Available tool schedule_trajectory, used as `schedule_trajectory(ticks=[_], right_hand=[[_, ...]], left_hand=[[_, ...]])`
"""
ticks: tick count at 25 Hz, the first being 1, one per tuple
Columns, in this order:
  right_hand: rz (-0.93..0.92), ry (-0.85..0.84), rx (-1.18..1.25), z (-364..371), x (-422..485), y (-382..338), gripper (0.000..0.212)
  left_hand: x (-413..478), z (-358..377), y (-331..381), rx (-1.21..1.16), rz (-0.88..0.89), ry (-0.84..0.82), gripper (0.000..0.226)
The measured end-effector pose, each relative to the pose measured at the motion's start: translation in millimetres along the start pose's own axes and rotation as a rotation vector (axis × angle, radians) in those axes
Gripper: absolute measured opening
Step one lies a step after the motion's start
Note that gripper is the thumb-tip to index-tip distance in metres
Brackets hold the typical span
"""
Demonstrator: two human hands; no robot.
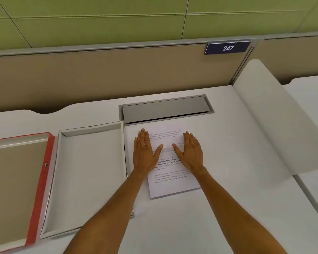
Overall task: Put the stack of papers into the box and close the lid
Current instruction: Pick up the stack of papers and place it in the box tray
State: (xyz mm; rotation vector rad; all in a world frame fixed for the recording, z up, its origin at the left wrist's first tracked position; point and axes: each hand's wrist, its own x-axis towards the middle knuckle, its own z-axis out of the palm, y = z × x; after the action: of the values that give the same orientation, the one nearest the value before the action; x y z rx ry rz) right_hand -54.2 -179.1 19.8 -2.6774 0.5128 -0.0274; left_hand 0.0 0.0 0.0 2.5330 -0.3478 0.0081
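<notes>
A stack of printed white papers (173, 184) lies flat on the white desk, right of centre. My left hand (145, 153) rests palm down on the stack's left side, fingers extended, partly over its left edge. My right hand (190, 152) lies flat on the stack's upper right part. Neither hand grips anything. Left of the papers sits the open white box (89, 173), shallow and empty inside. Its lid (17, 180), red-edged with a tan inside, lies open flat at the far left.
A grey cable-hatch cover (165, 109) is set into the desk just behind the papers. A beige partition with a "247" plate (227, 48) runs along the back. A white raised divider (275, 121) borders the desk on the right.
</notes>
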Motion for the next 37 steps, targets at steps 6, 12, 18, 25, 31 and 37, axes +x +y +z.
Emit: schedule_trajectory(ticks=[6, 12, 18, 25, 31, 37], right_hand=[[0.074, -0.059, 0.055, 10.7, -13.5, 10.2, 0.086], [0.206, -0.025, 0.303, 10.6, -22.6, 3.2, 0.091], [0.440, -0.022, 0.252, 0.8, -7.0, -10.7, 0.089], [0.627, -0.191, 0.238, -14.1, 14.4, -8.0, 0.092], [0.621, -0.266, 0.176, -17.9, 23.0, -11.1, 0.090], [0.574, -0.259, 0.160, -15.9, 24.1, -18.6, 0.098]], left_hand=[[-22.5, 13.0, -7.4, -0.005, -0.107, -0.073, 0.093], [-33.4, 9.7, 10.5, -0.196, -0.274, -0.082, 0.096], [-26.0, 3.3, 30.9, -0.317, -0.523, -0.053, 0.097], [-5.1, -15.6, 51.1, -0.202, -0.901, -0.214, 0.093], [17.6, -19.3, 39.8, -0.166, -0.905, -0.366, 0.087], [13.4, -20.6, 36.4, -0.172, -0.882, -0.376, 0.081]])
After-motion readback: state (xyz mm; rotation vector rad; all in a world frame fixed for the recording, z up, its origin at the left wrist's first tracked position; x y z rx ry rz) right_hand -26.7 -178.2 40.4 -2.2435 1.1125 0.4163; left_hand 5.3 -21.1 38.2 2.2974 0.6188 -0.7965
